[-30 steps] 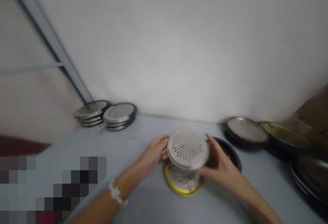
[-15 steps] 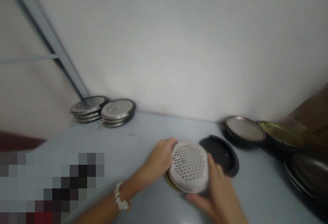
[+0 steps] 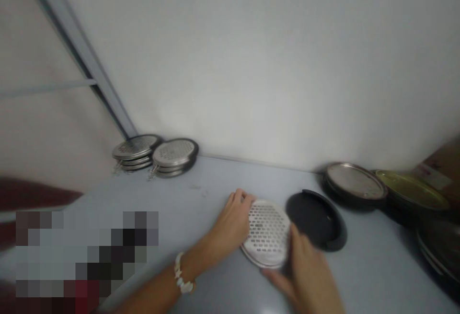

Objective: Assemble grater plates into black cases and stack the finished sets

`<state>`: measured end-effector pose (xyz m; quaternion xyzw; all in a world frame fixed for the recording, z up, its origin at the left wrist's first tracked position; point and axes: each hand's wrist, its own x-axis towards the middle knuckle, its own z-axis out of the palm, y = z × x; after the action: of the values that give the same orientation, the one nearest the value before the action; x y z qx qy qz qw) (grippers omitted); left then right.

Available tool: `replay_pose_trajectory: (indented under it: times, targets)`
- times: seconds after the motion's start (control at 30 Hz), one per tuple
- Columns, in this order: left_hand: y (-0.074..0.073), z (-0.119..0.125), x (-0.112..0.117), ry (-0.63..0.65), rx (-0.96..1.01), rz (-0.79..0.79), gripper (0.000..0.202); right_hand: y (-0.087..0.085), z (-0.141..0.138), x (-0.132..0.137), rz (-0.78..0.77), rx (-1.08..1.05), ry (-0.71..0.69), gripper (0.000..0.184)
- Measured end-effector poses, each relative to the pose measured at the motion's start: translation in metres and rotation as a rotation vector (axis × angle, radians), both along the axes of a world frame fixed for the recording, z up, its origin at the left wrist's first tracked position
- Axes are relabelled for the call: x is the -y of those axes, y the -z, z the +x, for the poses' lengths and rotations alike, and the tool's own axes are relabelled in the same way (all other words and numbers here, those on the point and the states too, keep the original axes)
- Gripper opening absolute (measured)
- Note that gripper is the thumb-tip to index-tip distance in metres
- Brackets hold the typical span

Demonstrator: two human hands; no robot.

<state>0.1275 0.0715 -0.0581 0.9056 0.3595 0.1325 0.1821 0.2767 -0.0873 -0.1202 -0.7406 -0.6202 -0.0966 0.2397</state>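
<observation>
You are gripping a perforated steel disc (image 3: 266, 234) between your left hand (image 3: 230, 225) and your right hand (image 3: 298, 275). Both hands are closed on its rim, the left at its left edge and the right at its lower edge. The disc is tilted over the grey desk (image 3: 187, 203), though I cannot tell whether it is touching the surface.

You are working just beside a black round lid (image 3: 316, 220), so the disc's edge could catch it and knock it aside if you swing right. The smooth rim could also slip if your grip loosens.

You are keeping one disc in hand, with one black lid beside it. Two stacks of perforated discs (image 3: 135, 152) (image 3: 175, 157) stand against the wall, each seemingly three deep. Three round metal pans sit to the right: a silver pan (image 3: 354, 182), a gold pan (image 3: 411, 190) and a dark pan (image 3: 440, 249). A single beaded bracelet (image 3: 183, 275) is circling your left wrist.
</observation>
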Motion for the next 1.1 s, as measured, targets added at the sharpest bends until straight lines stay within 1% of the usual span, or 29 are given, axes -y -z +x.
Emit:
replay_pose_trajectory:
  times: [0.13, 0.23, 0.37, 0.47, 0.6, 0.67, 0.77, 0.83, 0.9, 0.93, 1.0, 1.07, 1.1]
  targets:
    - [0.003, 0.003, 0.001, -0.009, -0.082, 0.054, 0.047, 0.001, 0.002, -0.001, -0.025, -0.030, -0.007, 0.098]
    - [0.003, 0.005, 0.002, 0.000, -0.144, 0.105, 0.052, 0.001, 0.001, -0.004, -0.048, -0.037, 0.011, 0.097]
    - [0.001, 0.009, 0.004, -0.020, -0.197, 0.172, 0.044, 0.000, 0.001, -0.008, -0.107, -0.031, 0.037, 0.098]
    - [0.001, 0.011, 0.002, -0.062, -0.191, 0.153, 0.040, 0.001, 0.004, -0.012, -0.132, -0.098, 0.020, 0.099]
    - [-0.003, 0.007, -0.010, -0.077, -0.100, -0.006, 0.032, 0.002, 0.006, -0.014, -0.133, -0.200, -0.006, 0.099]
    - [-0.007, 0.003, -0.016, -0.073, -0.044, -0.085, 0.033, -0.004, 0.006, -0.014, -0.150, -0.262, -0.023, 0.096]
    - [-0.009, -0.002, -0.024, -0.079, 0.032, -0.222, 0.029, -0.024, 0.013, -0.010, -0.151, -0.407, -0.030, 0.086]
    - [-0.007, -0.005, -0.028, -0.081, 0.114, -0.347, 0.024, -0.040, 0.026, -0.006, -0.105, -0.472, 0.114, 0.072]
    - [-0.005, -0.007, -0.033, -0.061, 0.225, -0.488, 0.024, -0.053, 0.048, -0.003, -0.015, -0.403, 0.315, 0.067]
    - [-0.003, -0.008, -0.035, -0.047, 0.283, -0.562, 0.025, -0.056, 0.061, -0.002, 0.029, -0.356, 0.378, 0.065]
    - [-0.002, -0.008, -0.039, -0.030, 0.392, -0.705, 0.029, -0.056, 0.090, -0.003, 0.084, -0.258, 0.402, 0.059]
    - [-0.002, -0.008, -0.041, -0.046, 0.478, -0.814, 0.035, -0.049, 0.117, -0.006, 0.119, -0.099, 0.408, 0.054]
    - [-0.002, -0.007, -0.041, -0.062, 0.505, -0.851, 0.038, -0.045, 0.128, -0.009, 0.106, -0.019, 0.418, 0.052]
